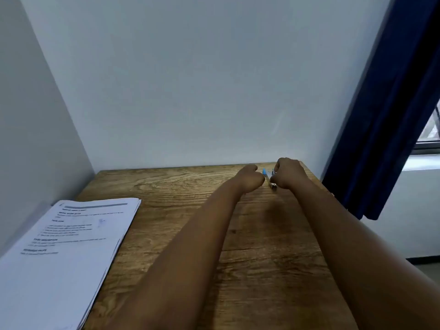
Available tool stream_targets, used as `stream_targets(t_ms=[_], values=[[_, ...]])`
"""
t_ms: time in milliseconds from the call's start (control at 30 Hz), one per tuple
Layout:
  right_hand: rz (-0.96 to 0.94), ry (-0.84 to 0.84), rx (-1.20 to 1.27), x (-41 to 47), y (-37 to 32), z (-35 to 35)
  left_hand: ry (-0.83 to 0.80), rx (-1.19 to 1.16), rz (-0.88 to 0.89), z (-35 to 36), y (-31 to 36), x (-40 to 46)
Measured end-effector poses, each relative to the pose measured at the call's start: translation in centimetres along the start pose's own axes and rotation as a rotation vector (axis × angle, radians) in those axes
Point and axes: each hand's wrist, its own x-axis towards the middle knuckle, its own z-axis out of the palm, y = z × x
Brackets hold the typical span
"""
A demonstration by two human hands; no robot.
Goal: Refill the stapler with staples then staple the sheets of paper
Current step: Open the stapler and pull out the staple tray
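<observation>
both arms reach out to the far right corner of the wooden tabletop (pixel 181 184), where a small stapler (pixel 270 178) with a blue part lies between the two hands. the right hand (pixel 289 173) has its fingers curled onto the stapler's right side. the left hand (pixel 250 178) is curled just beside it on the left (whether it actually grips anything, i cannot tell). the sheets of paper (pixel 71 246), a printed stack, sit well apart at the near left edge. a dark blue curtain (pixel 390 110) hangs at the right.
</observation>
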Motion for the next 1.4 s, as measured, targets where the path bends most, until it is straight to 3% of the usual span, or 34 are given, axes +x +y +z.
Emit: stream_targets(t_ms=[367, 700, 867, 1000, 1167, 1300, 1400], values=[[-0.023, 0.015, -0.060, 1.0, 1.1, 2.7, 0.005, -0.184, -0.057, 2.5, -0.4, 1.8], [0.006, 0.133, -0.088, 1.8, 1.0, 4.4, -0.036, -0.314, -0.077, 3.8, -0.7, 2.1], [0.070, 0.153, 0.046, 1.8, 0.7, 4.7, 0.008, -0.312, -0.090, 4.0, -1.0, 2.3], [0.084, 0.170, 0.292, 1.0, -0.4, 4.6, 0.141, -0.425, -0.114, 2.7, -1.7, 2.2], [-0.031, 0.137, 0.516, -1.6, -3.8, 5.2, 0.405, -0.540, -0.143, -1.2, -4.3, 1.5], [-0.163, 0.055, 0.564, -4.2, -7.1, 6.2, 0.519, -0.635, -0.133, -4.8, -6.6, -1.4], [-0.263, -0.083, 0.627, -5.8, -8.7, 6.9, 0.562, -0.561, -0.066, -7.0, -7.8, -4.3]])
